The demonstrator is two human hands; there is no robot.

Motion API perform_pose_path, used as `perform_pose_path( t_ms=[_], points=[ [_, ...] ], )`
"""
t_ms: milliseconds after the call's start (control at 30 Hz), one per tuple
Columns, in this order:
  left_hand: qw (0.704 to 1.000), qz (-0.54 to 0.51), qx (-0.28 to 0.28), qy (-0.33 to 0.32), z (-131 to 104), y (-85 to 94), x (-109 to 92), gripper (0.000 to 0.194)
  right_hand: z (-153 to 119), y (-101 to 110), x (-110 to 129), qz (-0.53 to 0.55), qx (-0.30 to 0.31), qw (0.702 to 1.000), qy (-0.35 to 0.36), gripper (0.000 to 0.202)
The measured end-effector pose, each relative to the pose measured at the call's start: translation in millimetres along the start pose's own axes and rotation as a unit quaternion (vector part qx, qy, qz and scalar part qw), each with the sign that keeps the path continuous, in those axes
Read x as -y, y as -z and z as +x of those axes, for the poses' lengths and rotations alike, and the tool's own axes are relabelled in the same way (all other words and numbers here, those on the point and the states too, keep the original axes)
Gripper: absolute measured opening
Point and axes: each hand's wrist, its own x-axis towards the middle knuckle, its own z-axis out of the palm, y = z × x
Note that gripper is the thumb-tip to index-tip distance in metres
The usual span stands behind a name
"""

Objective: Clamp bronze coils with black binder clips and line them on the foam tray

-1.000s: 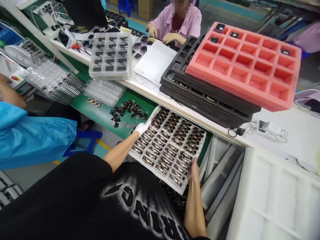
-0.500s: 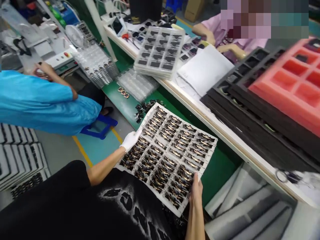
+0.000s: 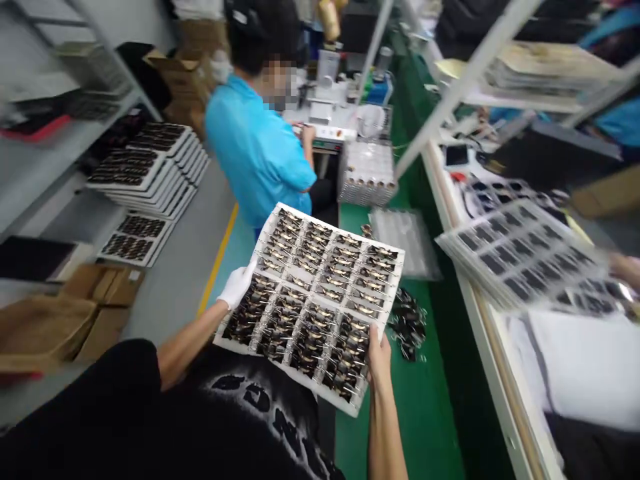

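Note:
Between my hands is a white foam tray (image 3: pixel 320 307) with rows of slots, filled with many black binder clips that clamp small gold-coloured parts. My left hand (image 3: pixel 239 287), in a white glove, grips its left edge. My bare right hand (image 3: pixel 379 353) holds the lower right edge, thumb on top. The tray is tilted and held in front of my black shirt, above the green bench top. A loose pile of black binder clips (image 3: pixel 407 323) lies on the bench just right of the tray.
A co-worker in a blue shirt (image 3: pixel 260 147) sits ahead at a white machine. Stacks of similar filled trays (image 3: pixel 145 173) stand on the left, near cardboard boxes (image 3: pixel 55 327). Clear plastic trays (image 3: pixel 405 240) lie on the bench. At right, another person's hand (image 3: pixel 625 267) is beside tilted blister trays (image 3: pixel 525 253).
My view has swung to the left. The foam tray stays in both hands; the co-worker in blue and the stacked trays now show more fully. The blister trays at right have become tilted.

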Motion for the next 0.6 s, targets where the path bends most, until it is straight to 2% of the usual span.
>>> perform_pose_path(
  t_ms=[133,233,467,533,600],
  points=[
    [0.984,-0.088,-0.117,0.101,-22.9,46.9,40.2,0.042,39.4,-70.7,68.6,-0.051,0.118,0.991,0.046,0.076],
    [0.958,-0.143,-0.185,0.164,-14.8,81.6,62.7,0.041,51.4,-142.3,109.5,-0.088,0.18,0.976,0.08,0.074],
    [0.881,-0.235,-0.304,0.276,29.0,194.3,106.2,0.052,34.2,-332.4,184.8,-0.157,0.307,0.928,0.141,0.064],
    [0.853,-0.258,-0.334,0.308,33.9,220.5,115.7,0.054,29.9,-383.4,209.4,-0.174,0.346,0.908,0.157,0.061],
    [0.822,-0.276,-0.365,0.34,34.3,239.4,124.8,0.055,27.5,-431.4,233.5,-0.183,0.389,0.886,0.177,0.059]
  ],
)
